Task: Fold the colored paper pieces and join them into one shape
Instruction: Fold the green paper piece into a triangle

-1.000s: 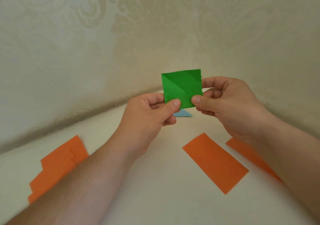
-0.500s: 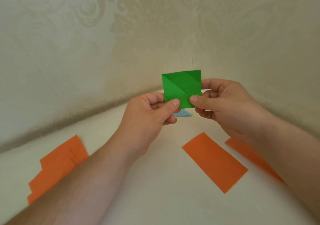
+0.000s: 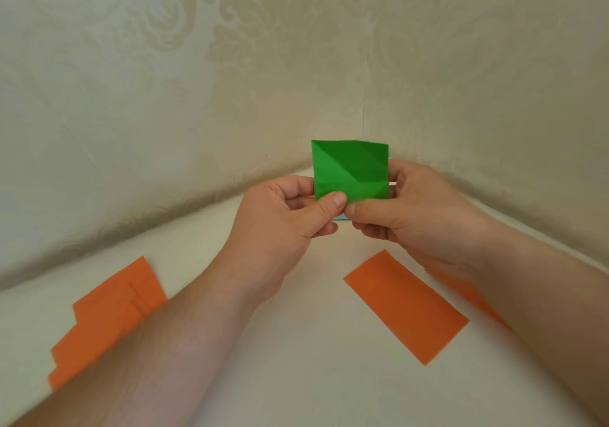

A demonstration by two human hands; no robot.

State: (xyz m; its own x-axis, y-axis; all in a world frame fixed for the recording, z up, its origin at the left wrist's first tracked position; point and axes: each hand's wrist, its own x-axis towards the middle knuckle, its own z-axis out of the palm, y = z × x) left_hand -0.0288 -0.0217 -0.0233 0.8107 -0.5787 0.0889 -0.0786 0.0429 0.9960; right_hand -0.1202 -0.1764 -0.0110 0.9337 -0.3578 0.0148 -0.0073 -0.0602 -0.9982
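Green paper piece [image 3: 350, 171], creased with diagonal folds, held upright in the air between both hands over the far part of the desk [image 3: 313, 377]. Compared with a second ago: the right thumb has slid from the sheet's lower right edge to the middle of its bottom edge, now touching the left thumb; the sheet's top edge has buckled slightly.

Desk: pale cream surface, running back into a corner. Wall [image 3: 164, 97]: beige paper with a faint damask pattern, a thin vertical seam above the green sheet.

Orange strip [image 3: 406, 306]: flat on the desk, just under the right forearm, set diagonally. Second orange strip [image 3: 474, 298]: mostly hidden beneath the right arm. Orange stack [image 3: 105, 321]: several overlapping pieces at the left, partly covered by the left forearm. Light blue piece [image 3: 341, 217]: only a sliver shows, below the thumbs.

Left hand [image 3: 283, 219]: thumb on the front of the green sheet's lower edge, fingers curled behind it, grip pinching the paper. Right hand [image 3: 415, 215]: thumb pressed to the bottom edge, fingers curled behind the right side, grip likewise pinching the sheet. Both forearms bare, reaching in from the near edge.
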